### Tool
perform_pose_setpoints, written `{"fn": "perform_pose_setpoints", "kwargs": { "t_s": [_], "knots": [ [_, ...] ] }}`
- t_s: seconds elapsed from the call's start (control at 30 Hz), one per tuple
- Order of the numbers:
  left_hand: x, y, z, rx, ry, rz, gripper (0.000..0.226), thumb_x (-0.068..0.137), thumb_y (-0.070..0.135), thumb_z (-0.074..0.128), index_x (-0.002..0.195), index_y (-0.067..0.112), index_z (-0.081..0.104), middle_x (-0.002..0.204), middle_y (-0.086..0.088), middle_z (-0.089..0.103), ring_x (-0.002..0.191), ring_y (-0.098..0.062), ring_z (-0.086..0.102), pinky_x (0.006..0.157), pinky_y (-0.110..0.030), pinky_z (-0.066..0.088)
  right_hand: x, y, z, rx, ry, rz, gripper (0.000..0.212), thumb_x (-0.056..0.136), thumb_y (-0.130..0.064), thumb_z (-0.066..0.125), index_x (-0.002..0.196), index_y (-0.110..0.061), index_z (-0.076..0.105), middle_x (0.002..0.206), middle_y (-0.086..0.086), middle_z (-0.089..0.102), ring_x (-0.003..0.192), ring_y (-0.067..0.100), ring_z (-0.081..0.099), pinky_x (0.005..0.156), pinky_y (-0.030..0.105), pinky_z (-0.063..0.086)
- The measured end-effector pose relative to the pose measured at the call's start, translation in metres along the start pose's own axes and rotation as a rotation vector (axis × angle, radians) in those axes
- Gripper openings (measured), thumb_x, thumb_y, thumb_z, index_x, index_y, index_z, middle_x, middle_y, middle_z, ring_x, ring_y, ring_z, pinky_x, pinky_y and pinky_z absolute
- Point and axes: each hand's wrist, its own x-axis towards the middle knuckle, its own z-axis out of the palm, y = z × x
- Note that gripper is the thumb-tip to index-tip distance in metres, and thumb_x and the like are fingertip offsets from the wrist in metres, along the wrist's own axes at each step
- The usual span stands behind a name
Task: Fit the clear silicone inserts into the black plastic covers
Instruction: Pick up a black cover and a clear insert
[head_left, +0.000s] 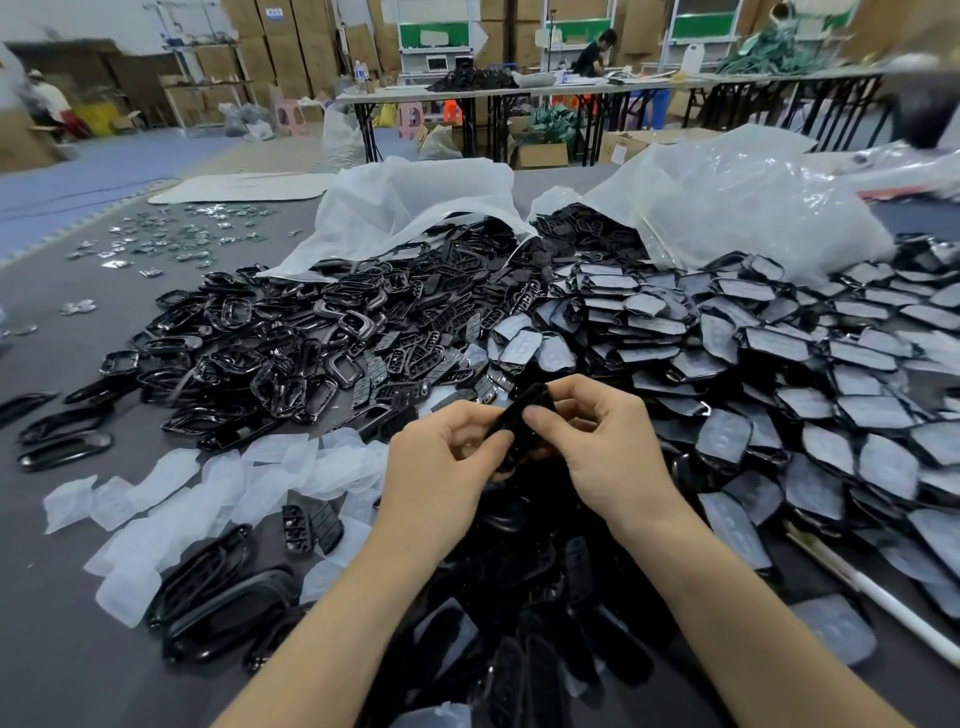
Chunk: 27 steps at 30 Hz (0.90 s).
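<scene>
Both of my hands hold one black plastic cover above the table, seen edge-on and tilted. My left hand pinches its lower left side, and my right hand grips its right side with curled fingers. Whether a clear insert sits in it is hidden. Loose clear silicone inserts lie scattered to the left of my left arm. A big heap of black covers and frames spreads ahead on the left. Covers with inserts fitted are piled on the right.
Two open plastic bags lie behind the heaps, spilling black parts. More black pieces lie between my forearms. A white rod rests at the right. Small shiny parts dot the grey table far left. Persons work at distant tables.
</scene>
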Motion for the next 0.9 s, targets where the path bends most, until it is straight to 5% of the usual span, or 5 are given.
{"fn": "perform_pose_setpoints", "kwargs": {
  "t_s": [0.2, 0.33, 0.6, 0.77, 0.9],
  "knots": [
    [0.001, 0.000, 0.001, -0.067, -0.026, -0.034, 0.028, 0.085, -0.004, 0.065, 0.079, 0.023, 0.070, 0.070, -0.002, 0.073, 0.062, -0.012, 0.068, 0.057, -0.021, 0.055, 0.001, 0.001, -0.001, -0.007, -0.020, 0.004, 0.013, 0.084, 0.000, 0.066, 0.078, -0.011, 0.068, 0.077, 0.018, 0.068, 0.063, 0.015, 0.063, 0.057, 0.020, 0.050],
    [0.002, -0.001, 0.000, -0.052, 0.009, -0.038, 0.027, 0.085, -0.002, 0.067, 0.080, 0.024, 0.069, 0.070, 0.000, 0.073, 0.061, -0.015, 0.069, 0.058, -0.024, 0.057, 0.003, 0.003, -0.002, 0.019, -0.011, 0.039, 0.016, 0.087, -0.001, 0.064, 0.084, -0.014, 0.072, 0.081, 0.009, 0.073, 0.074, 0.020, 0.068, 0.070, 0.032, 0.056],
    [-0.001, -0.001, 0.003, -0.108, -0.053, -0.049, 0.020, 0.086, 0.002, 0.066, 0.083, 0.021, 0.065, 0.071, -0.017, 0.069, 0.062, -0.019, 0.071, 0.055, -0.027, 0.057, 0.004, 0.003, -0.004, -0.097, 0.005, 0.026, 0.021, 0.085, 0.000, 0.066, 0.076, -0.019, 0.068, 0.069, 0.001, 0.070, 0.057, 0.007, 0.063, 0.054, 0.018, 0.049],
    [0.000, -0.002, 0.001, 0.083, -0.089, 0.034, 0.036, 0.086, 0.005, 0.064, 0.112, 0.030, 0.061, 0.078, -0.004, 0.074, 0.071, -0.021, 0.072, 0.067, -0.041, 0.060, 0.003, -0.003, -0.008, -0.233, -0.077, -0.080, 0.026, 0.084, -0.002, 0.066, 0.075, -0.026, 0.069, 0.069, -0.005, 0.071, 0.061, 0.006, 0.065, 0.058, 0.018, 0.050],
    [0.001, 0.001, 0.000, 0.077, -0.024, 0.047, 0.028, 0.088, 0.000, 0.060, 0.105, 0.020, 0.067, 0.091, -0.003, 0.075, 0.077, -0.017, 0.073, 0.071, -0.039, 0.060, 0.001, -0.007, -0.007, -0.267, -0.064, -0.128, 0.016, 0.086, -0.007, 0.066, 0.088, -0.021, 0.073, 0.070, -0.008, 0.070, 0.060, 0.007, 0.065, 0.062, 0.017, 0.050]
  ]
}}
